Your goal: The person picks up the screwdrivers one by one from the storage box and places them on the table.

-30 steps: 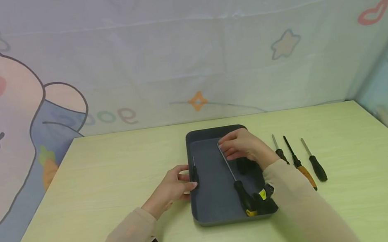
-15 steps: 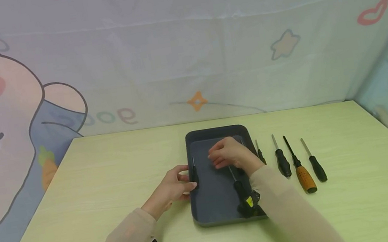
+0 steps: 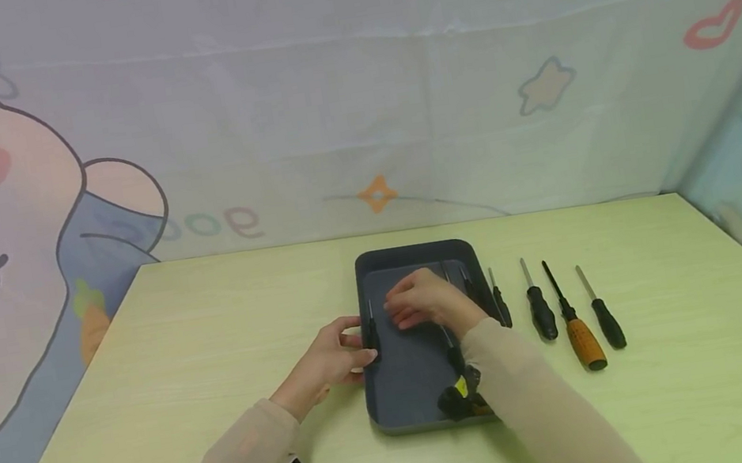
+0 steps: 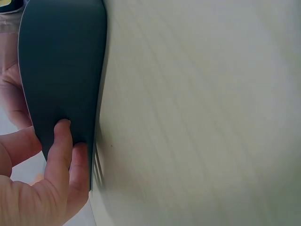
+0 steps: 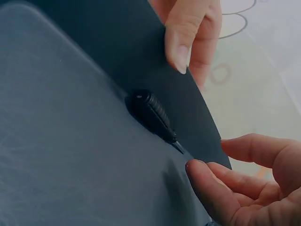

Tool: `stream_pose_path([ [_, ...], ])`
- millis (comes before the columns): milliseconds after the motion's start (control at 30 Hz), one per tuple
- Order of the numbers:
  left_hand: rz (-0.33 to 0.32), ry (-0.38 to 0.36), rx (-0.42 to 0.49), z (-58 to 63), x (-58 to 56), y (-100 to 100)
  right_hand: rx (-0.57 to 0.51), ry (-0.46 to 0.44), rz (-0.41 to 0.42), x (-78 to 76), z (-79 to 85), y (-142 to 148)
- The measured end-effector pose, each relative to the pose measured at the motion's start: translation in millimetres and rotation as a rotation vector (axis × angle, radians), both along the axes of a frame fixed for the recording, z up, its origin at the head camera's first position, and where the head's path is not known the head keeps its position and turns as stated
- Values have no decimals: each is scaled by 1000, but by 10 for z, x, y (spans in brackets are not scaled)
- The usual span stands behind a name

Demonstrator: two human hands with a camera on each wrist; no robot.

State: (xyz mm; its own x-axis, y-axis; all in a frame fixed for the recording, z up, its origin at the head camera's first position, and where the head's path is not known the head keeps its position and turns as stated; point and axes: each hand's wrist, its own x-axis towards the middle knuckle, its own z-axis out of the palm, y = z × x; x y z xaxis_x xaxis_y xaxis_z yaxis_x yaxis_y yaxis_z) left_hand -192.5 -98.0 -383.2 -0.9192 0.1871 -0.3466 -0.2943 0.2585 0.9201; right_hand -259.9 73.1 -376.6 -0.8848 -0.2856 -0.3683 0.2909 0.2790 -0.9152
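Note:
A dark grey tray [image 3: 406,394] stands on the table. My left hand [image 3: 328,358] grips its left wall, thumb over the rim and fingers against the outside, as the left wrist view shows. Along that wall inside lies a small black screwdriver [image 5: 151,115]. Over the tray, my right hand [image 3: 428,304] holds nothing; thumb and forefinger are parted close to the small screwdriver's thin shaft in the right wrist view. A larger screwdriver [image 3: 455,359] lies under my right forearm, its handle partly hidden by the wrist camera.
More black screwdrivers [image 3: 469,285] lie in the tray's right side, partly covered by my hand. Right of the tray, several screwdrivers rest in a row on the table, among them an orange-handled one [image 3: 585,343] and a black one [image 3: 609,324]. A printed cloth [image 3: 296,115] hangs behind.
My right hand has let go of the larger screwdriver's shaft, leaving it in the tray, and moved left toward the small screwdriver. The left hand stays at the tray's wall.

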Motion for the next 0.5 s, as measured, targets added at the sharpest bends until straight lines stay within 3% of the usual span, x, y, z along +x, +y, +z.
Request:
stream_pose_path([
  [500, 0, -1, 13, -20, -9, -1, 32, -78, -3, -8, -72, -224],
])
